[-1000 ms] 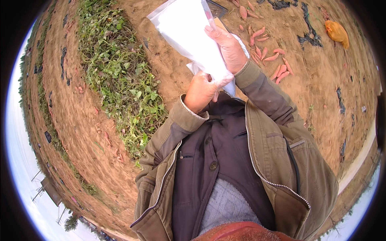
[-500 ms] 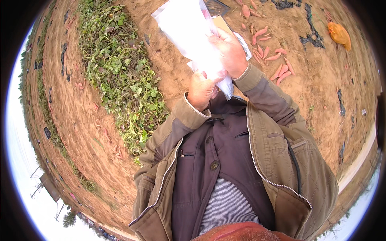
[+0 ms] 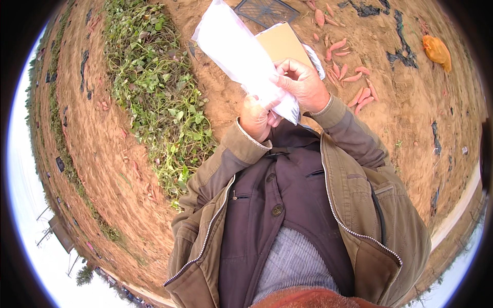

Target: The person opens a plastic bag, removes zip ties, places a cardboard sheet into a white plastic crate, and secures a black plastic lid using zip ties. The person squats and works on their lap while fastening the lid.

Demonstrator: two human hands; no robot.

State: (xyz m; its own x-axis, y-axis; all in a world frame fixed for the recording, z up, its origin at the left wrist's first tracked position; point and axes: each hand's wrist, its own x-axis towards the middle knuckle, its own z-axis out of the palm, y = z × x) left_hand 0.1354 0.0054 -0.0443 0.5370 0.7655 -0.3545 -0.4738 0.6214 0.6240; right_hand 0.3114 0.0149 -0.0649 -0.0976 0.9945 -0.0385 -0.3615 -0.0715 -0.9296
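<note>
A white, slightly see-through plastic bag (image 3: 231, 46) stretches away from me, flattened and overexposed, with its crumpled near end by my hands. My left hand (image 3: 257, 115) is closed around that near end, thumb on top. Higher up and to the right, my right hand (image 3: 304, 87) pinches with thumb and forefinger at the bag's right edge. Its fingertips partly overlap the bag, so the exact hold is hard to see. Beyond my right hand a tan cardboard box (image 3: 284, 45) shows, with white plastic (image 3: 314, 60) along its right side.
A black plastic crate (image 3: 267, 11) lies beyond the box. Several sweet potatoes (image 3: 353, 77) are scattered on the soil to the right, near black film scraps (image 3: 403, 43). An orange sack (image 3: 437, 53) sits at far right. Leafy vines (image 3: 159, 87) run along the left.
My right hand has shifted right and drawn back from the bag's middle to its edge. More of the cardboard box and crate now shows. My left hand stays nearly in place.
</note>
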